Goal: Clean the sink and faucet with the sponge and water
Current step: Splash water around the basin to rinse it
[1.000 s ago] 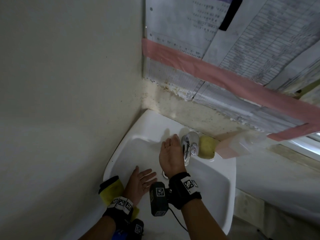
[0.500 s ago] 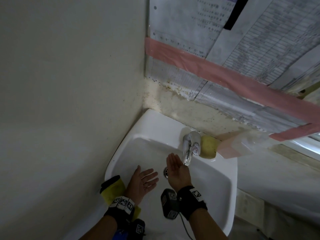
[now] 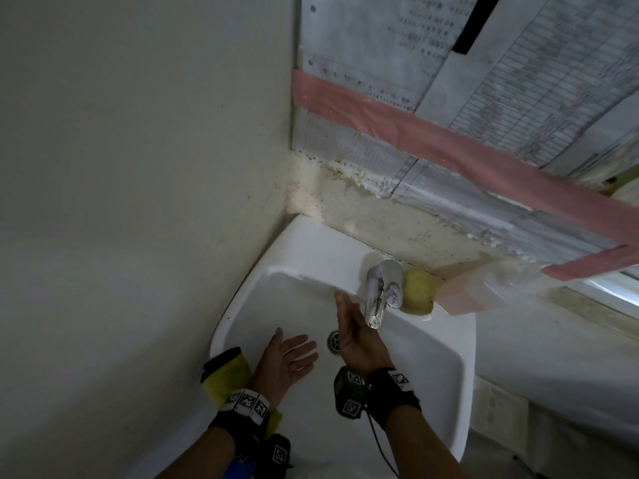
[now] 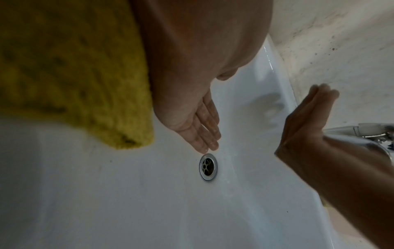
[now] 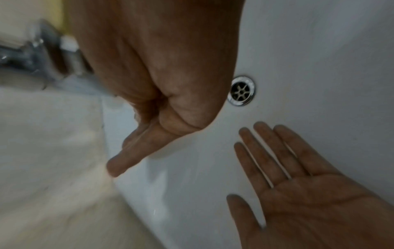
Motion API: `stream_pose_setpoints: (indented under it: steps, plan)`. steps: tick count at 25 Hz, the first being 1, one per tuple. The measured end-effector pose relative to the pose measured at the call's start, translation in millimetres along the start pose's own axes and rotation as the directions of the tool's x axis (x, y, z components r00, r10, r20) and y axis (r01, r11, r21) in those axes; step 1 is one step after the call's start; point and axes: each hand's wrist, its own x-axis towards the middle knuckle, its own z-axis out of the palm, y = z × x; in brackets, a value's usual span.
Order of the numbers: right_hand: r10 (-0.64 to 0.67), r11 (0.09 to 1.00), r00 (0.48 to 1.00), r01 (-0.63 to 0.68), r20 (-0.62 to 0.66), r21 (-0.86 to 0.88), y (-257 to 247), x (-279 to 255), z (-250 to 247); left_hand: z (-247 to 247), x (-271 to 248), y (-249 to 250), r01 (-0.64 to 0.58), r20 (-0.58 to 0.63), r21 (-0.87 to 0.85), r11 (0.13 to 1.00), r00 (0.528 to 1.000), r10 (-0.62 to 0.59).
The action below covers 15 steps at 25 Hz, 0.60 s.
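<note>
A white sink (image 3: 446, 368) sits in the corner with a chrome faucet (image 3: 380, 292) at its back rim. A yellow sponge (image 3: 418, 292) rests on the rim just right of the faucet, untouched. My right hand (image 3: 345, 316) is held open and edge-on under the spout, where blurred water (image 5: 85, 86) seems to run onto the palm. My left hand (image 3: 295, 344) lies open, palm up, over the basin left of the drain (image 3: 333, 340), holding nothing. A second yellow sponge (image 4: 74, 75) with a dark back lies on the front-left rim by my left wrist.
A pink plastic pouch (image 3: 477, 292) lies on the ledge right of the sponge. Walls close in at the left (image 3: 138, 202) and behind, where papers are fixed with pink tape (image 3: 415, 133). The basin floor around the drain (image 4: 208, 166) is bare.
My right hand came off the top of the faucet, dropped beside the spout and turned palm inward. The left hand stayed open over the basin.
</note>
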Motion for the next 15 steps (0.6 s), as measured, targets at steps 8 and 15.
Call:
stream_pose_setpoints:
  steps: [8,15]
  plan:
    - [-0.156,0.820,0.979,0.201,0.128,-0.536,51,28,89,-3,3,-2,-0.010,0.004,0.011,1.000,1.000,0.010]
    - [-0.176,0.625,0.983,0.147,0.046,-0.767,47,32,83,-5,5,-3,0.009,0.003,0.023,1.000,1.000,-0.009]
